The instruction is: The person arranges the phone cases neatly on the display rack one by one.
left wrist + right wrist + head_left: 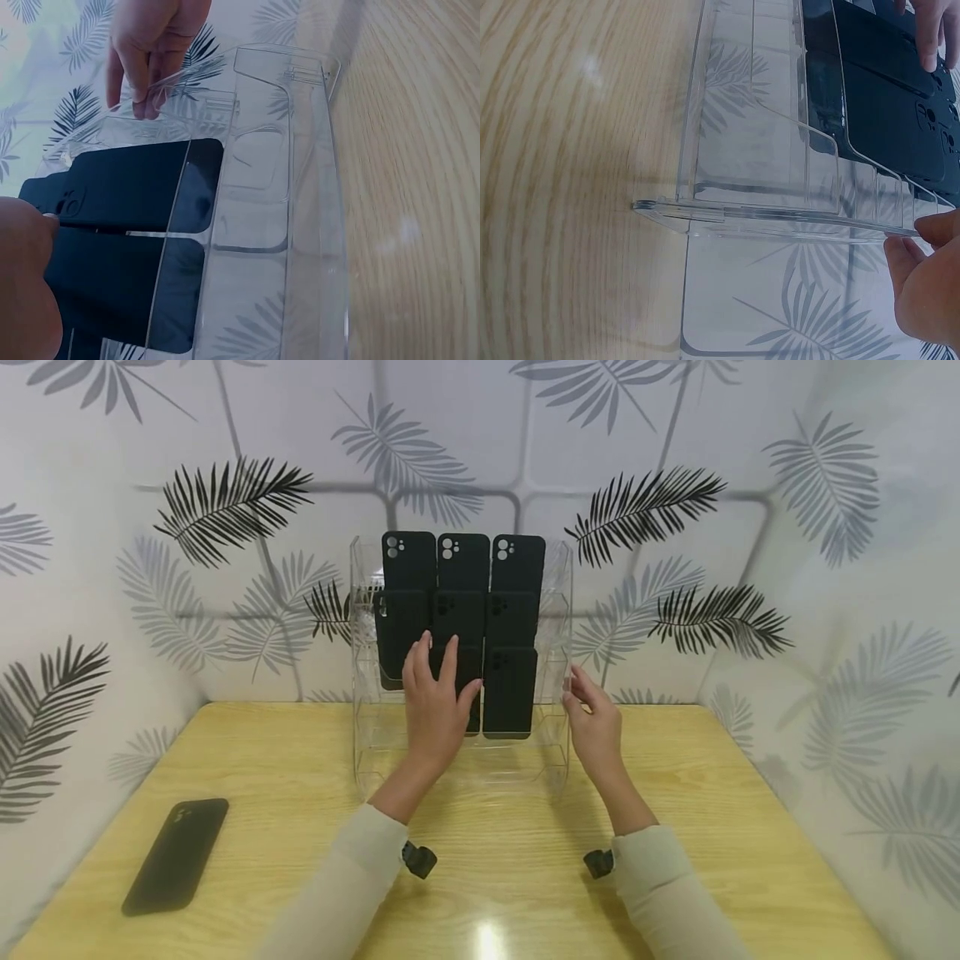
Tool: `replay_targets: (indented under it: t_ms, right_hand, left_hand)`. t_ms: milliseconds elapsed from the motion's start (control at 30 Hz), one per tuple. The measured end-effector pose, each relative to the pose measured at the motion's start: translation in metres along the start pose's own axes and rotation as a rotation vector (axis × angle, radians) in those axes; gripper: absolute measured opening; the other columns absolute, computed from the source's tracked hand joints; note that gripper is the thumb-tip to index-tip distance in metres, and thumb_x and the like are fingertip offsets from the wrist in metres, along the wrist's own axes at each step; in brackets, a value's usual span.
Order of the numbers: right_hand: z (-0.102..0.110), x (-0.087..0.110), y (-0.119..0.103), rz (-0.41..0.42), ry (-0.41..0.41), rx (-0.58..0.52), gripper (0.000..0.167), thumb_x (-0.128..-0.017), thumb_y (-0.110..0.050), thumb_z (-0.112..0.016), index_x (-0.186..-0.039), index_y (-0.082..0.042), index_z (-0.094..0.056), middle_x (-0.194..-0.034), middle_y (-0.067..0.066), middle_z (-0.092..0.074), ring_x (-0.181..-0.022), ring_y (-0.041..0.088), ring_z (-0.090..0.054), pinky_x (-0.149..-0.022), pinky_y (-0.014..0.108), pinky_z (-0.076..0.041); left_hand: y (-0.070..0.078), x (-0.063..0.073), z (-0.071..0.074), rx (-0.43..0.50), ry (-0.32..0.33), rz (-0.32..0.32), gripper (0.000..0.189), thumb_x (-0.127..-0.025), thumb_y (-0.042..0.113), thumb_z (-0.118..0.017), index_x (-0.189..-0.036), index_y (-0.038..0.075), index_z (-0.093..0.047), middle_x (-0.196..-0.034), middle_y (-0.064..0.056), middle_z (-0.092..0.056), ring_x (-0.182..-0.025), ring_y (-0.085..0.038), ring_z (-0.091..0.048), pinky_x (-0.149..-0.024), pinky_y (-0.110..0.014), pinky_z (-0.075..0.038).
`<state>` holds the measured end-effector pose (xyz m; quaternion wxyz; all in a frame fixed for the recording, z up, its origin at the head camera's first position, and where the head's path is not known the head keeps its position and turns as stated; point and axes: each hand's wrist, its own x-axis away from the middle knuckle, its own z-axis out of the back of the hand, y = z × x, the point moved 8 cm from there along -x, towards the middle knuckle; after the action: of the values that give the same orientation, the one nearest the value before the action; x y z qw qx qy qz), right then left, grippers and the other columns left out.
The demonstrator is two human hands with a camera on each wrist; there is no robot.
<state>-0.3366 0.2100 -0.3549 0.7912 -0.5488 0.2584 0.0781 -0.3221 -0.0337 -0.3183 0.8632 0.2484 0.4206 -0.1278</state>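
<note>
A clear acrylic tiered stand (555, 752) holds several black phone cases in stepped rows, leaning upright with camera cutouts at the top. My left hand (437, 706) holds the front middle phone case (468, 664), thumb at its right edge and fingers spread about its top and left side. The hand covers much of that case. To its right stands another front phone case (510, 693), also seen in the left wrist view. My right hand (595, 722) pinches the stand's right side panel (817, 219) between thumb and fingers.
A dark phone case (176, 857) lies flat on the wooden table (262, 760) at the left. Behind the table rises a wall (465, 443) with a leaf pattern. Dark wrist cameras (418, 860) sit below both sleeves.
</note>
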Motion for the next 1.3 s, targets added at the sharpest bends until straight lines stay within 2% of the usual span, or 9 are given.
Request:
replay_targets:
  t_ms: [67, 133, 300, 500, 733, 867, 1100, 1200, 1300]
  right_hand:
    - [-0.001, 0.001, 0.000, -0.006, -0.006, -0.004, 0.047, -0.102, -0.009, -0.060, -0.148, -0.011, -0.053, -0.135, 0.018, -0.063, -0.123, 0.028, -0.062, -0.098, 0.039, -0.055]
    - [-0.003, 0.001, 0.000, -0.008, -0.009, -0.007, 0.047, -0.101, -0.009, -0.060, -0.147, -0.011, -0.053, -0.135, 0.018, -0.063, -0.123, 0.028, -0.062, -0.099, 0.043, -0.054]
    - [-0.005, 0.002, 0.000, -0.004, 0.000, -0.009, 0.047, -0.100, -0.007, -0.062, -0.146, -0.011, -0.055, -0.133, 0.018, -0.064, -0.122, 0.028, -0.063, -0.100, 0.043, -0.054]
    - [-0.002, 0.000, -0.002, 0.007, 0.009, -0.008, 0.046, -0.100, -0.006, -0.061, -0.146, -0.010, -0.055, -0.133, 0.019, -0.064, -0.121, 0.030, -0.063, -0.100, 0.047, -0.054]
    - [0.003, -0.002, -0.002, 0.015, 0.020, -0.001, 0.046, -0.100, -0.006, -0.061, -0.146, -0.008, -0.055, -0.132, 0.019, -0.064, -0.121, 0.030, -0.063, -0.100, 0.048, -0.053]
    - [0.003, -0.003, -0.001, 0.013, 0.011, 0.003, 0.046, -0.101, -0.007, -0.060, -0.146, -0.008, -0.054, -0.133, 0.020, -0.064, -0.122, 0.031, -0.062, -0.100, 0.044, -0.054]
    - [0.001, 0.000, -0.002, 0.011, 0.007, -0.023, 0.047, -0.100, -0.006, -0.061, -0.146, -0.010, -0.055, -0.132, 0.019, -0.064, -0.121, 0.030, -0.063, -0.089, 0.012, -0.050]
    - [-0.001, 0.000, 0.000, 0.006, -0.003, -0.039, 0.047, -0.100, -0.007, -0.061, -0.146, -0.010, -0.054, -0.133, 0.020, -0.063, -0.122, 0.030, -0.063, -0.092, 0.014, -0.052]
    - [-0.001, 0.000, 0.002, 0.003, -0.001, -0.030, 0.046, -0.101, -0.010, -0.061, -0.146, -0.011, -0.055, -0.133, 0.019, -0.063, -0.122, 0.030, -0.062, -0.098, 0.026, -0.054]
  left_hand:
    - [-0.004, 0.002, 0.008, 0.033, -0.014, 0.007, 0.066, -0.099, 0.036, -0.064, -0.156, 0.013, -0.039, -0.162, -0.021, -0.021, -0.148, -0.039, -0.022, -0.122, -0.054, -0.027]
    - [-0.010, 0.005, 0.016, 0.057, -0.020, 0.016, 0.066, -0.099, 0.036, -0.065, -0.156, 0.013, -0.039, -0.162, -0.020, -0.020, -0.148, -0.039, -0.022, -0.122, -0.055, -0.028]
    - [-0.027, 0.017, 0.042, 0.091, -0.022, 0.036, 0.065, -0.096, 0.030, -0.070, -0.152, 0.011, -0.044, -0.161, -0.022, -0.022, -0.145, -0.040, -0.027, -0.116, -0.058, -0.034]
    - [-0.052, 0.034, 0.074, 0.084, -0.035, 0.029, 0.060, -0.093, 0.021, -0.074, -0.146, 0.004, -0.050, -0.158, -0.023, -0.027, -0.134, -0.043, -0.038, -0.102, -0.057, -0.046]
    - [-0.090, 0.050, 0.112, 0.048, -0.063, 0.036, 0.058, -0.090, 0.015, -0.077, -0.142, 0.003, -0.053, -0.153, -0.025, -0.034, -0.125, -0.043, -0.044, -0.094, -0.059, -0.048]
    - [-0.116, 0.063, 0.129, 0.002, -0.142, 0.097, 0.057, -0.091, 0.017, -0.076, -0.141, 0.002, -0.054, -0.149, -0.026, -0.041, -0.122, -0.046, -0.050, -0.091, -0.064, -0.048]
    - [-0.170, 0.098, 0.155, -0.132, -0.351, 0.212, 0.060, -0.097, 0.039, -0.067, -0.143, 0.004, -0.052, -0.145, -0.029, -0.046, -0.121, -0.056, -0.048, -0.090, -0.073, -0.041]
    - [-0.196, 0.114, 0.165, -0.135, -0.427, 0.238, 0.063, -0.098, 0.043, -0.064, -0.143, 0.001, -0.050, -0.145, -0.034, -0.043, -0.118, -0.060, -0.047, -0.089, -0.076, -0.041]
    - [-0.221, 0.129, 0.171, -0.134, -0.490, 0.258, 0.066, -0.099, 0.044, -0.062, -0.143, -0.003, -0.048, -0.145, -0.040, -0.039, -0.119, -0.065, -0.042, -0.092, -0.079, -0.036]
